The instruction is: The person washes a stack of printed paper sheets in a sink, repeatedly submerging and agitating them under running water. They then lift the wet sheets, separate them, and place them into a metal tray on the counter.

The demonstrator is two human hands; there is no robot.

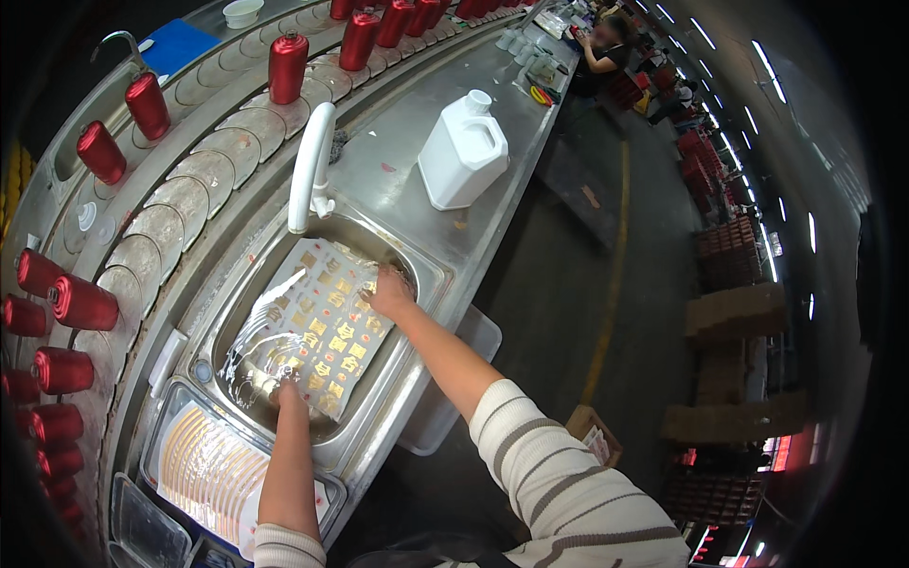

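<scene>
In the sink [432, 280], left hand [284, 391] and right hand [389, 291] reach to a sheet [333, 327], each grip unclear.

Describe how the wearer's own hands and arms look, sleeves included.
The right sleeve is cream knit with grey-brown stripes; the left sleeve looks matching. Both end well short of the left hand and right hand, which show no gloves.

The head-worn camera looked forward and steeply down through a wide fisheye lens, its upright field bounded by black at the rim. It stood close over the sink [433, 276], with the left hand [284, 390] and right hand [390, 292] near mid-frame. The bench [383, 142] receded toward the upper right; floor [559, 312] showed beyond its right edge.
</scene>
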